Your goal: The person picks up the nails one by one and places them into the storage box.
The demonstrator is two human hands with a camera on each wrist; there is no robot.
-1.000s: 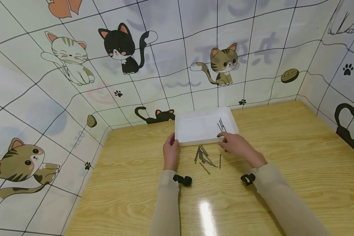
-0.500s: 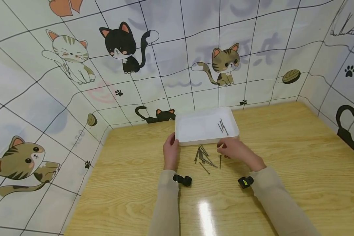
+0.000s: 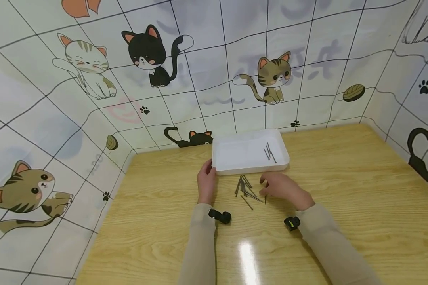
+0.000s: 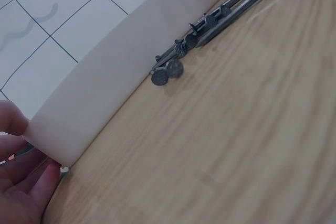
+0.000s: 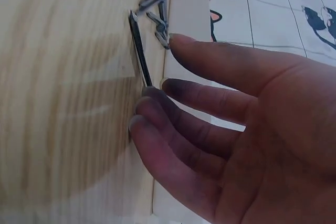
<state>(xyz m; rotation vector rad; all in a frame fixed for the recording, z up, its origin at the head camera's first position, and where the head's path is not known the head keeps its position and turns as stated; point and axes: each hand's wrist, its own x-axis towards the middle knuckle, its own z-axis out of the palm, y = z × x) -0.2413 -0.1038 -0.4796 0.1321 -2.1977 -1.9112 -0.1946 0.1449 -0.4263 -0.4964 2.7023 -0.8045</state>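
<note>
A shallow white tray (image 3: 242,154) stands at the back of the table, with several nails (image 3: 270,152) inside its right part. At its front left corner, my left hand (image 3: 206,182) holds the tray between thumb and fingers. My right hand (image 3: 281,188) is low in front of the tray's right side. Its fingertips (image 5: 150,94) are right at one end of a single dark nail (image 5: 139,48) lying on the table. The thumb (image 5: 210,56) stands apart from that nail. A loose pile of nails (image 3: 243,186) lies between the hands, their flat heads (image 4: 168,72) showing in the left wrist view.
The wooden table (image 3: 157,221) meets a wall covering (image 3: 207,71) printed with cats right behind the tray. Black camera mounts (image 3: 221,216) sit at both wrists. One nail (image 3: 247,202) lies slightly in front of the pile.
My right hand has moved from over the tray's front rim down toward the table, to the lone nail. The nails it hovered near inside the tray now show fully. The left hand stays put.
</note>
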